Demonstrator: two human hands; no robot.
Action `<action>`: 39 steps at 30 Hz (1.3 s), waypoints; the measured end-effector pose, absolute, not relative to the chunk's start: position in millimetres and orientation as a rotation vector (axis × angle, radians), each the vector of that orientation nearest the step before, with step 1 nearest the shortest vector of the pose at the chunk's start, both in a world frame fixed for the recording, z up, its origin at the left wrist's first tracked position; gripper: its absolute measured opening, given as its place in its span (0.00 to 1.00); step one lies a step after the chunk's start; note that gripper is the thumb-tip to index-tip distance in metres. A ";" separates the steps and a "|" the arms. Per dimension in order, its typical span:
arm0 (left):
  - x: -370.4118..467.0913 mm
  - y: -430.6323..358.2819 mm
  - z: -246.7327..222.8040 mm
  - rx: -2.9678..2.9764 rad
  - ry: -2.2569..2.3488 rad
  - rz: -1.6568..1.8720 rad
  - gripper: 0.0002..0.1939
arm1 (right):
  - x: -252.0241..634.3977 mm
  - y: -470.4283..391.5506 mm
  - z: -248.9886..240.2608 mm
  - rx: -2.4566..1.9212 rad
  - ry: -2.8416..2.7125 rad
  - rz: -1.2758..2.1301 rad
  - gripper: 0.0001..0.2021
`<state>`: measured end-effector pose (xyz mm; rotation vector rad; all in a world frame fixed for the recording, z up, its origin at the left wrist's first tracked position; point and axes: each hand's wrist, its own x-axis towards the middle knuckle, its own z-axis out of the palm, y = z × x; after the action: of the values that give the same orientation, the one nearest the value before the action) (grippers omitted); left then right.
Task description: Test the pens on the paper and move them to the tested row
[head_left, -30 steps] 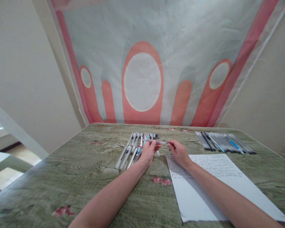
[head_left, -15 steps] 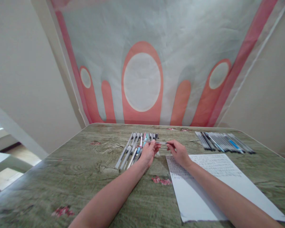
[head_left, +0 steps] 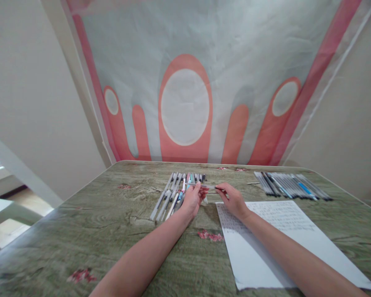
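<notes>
A slim, clear-barrelled pen (head_left: 210, 187) lies level between my two hands. My left hand (head_left: 193, 201) is closed round its barrel, thumb on top. At the pen's dark right end, my right hand (head_left: 232, 199) pinches with thumb and fingertips. Whether that dark end is a separate cap, I cannot make out. Behind and left of my left hand lies a group of pens (head_left: 161, 204), mostly clear with dark ends, a few white, pink or light blue. My left hand hides part of this group. Under my right wrist is a handwritten sheet of paper (head_left: 272, 255).
A neat row of clear, black and blue pens (head_left: 286, 184) lies at the back right of the wood-patterned table (head_left: 117, 235). Behind the table hangs a pink and grey patterned backdrop (head_left: 185, 107). A pale chair (head_left: 6, 231) stands at the left.
My right fingertips have shifted very slightly left along the pen, toward my left hand. My left hand stays nearly still, and the pens and paper on the table have not moved.
</notes>
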<state>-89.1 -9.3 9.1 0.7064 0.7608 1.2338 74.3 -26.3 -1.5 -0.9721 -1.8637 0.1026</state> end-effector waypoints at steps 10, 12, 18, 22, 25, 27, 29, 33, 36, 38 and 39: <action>-89.8 -6.8 7.1 0.755 0.822 1.248 0.13 | 72.9 -26.5 -0.3 -0.997 -1.800 0.133 0.09; -89.9 -6.1 6.0 0.774 0.827 1.256 0.14 | 72.5 -27.1 0.2 -1.008 -1.793 0.138 0.09; -90.7 -5.7 4.7 0.805 0.853 1.263 0.15 | 72.7 -28.2 2.0 -0.974 -1.807 0.124 0.09; -91.0 -6.7 6.2 0.796 0.866 1.271 0.14 | 73.7 -27.8 2.3 -0.941 -1.850 0.108 0.08; -90.6 -7.3 6.9 0.795 0.862 1.275 0.14 | 74.2 -26.7 0.4 -0.939 -1.849 0.102 0.08; -90.4 -7.2 6.8 0.797 0.851 1.275 0.14 | 74.5 -26.0 -1.1 -0.956 -1.831 0.104 0.09; -90.4 -6.8 6.5 0.806 0.832 1.278 0.15 | 74.8 -25.6 -2.3 -0.979 -1.818 0.114 0.09; -91.0 -6.1 6.4 0.853 0.813 1.279 0.15 | 76.1 -25.8 -2.1 -1.020 -1.831 0.133 0.10; -90.5 -6.4 6.9 0.888 0.818 1.273 0.16 | 77.0 -26.8 -0.2 -1.064 -1.873 0.140 0.11; -89.8 -6.8 7.2 0.903 0.827 1.270 0.16 | 77.3 -27.8 1.0 -1.103 -1.895 0.143 0.13; -89.4 -7.0 7.3 0.910 0.832 1.270 0.16 | 77.3 -28.3 1.4 -1.123 -1.899 0.149 0.14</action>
<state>-89.4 -7.0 7.3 0.9101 0.8318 1.2704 77.3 -28.3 1.4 -1.1230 -1.8992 0.1485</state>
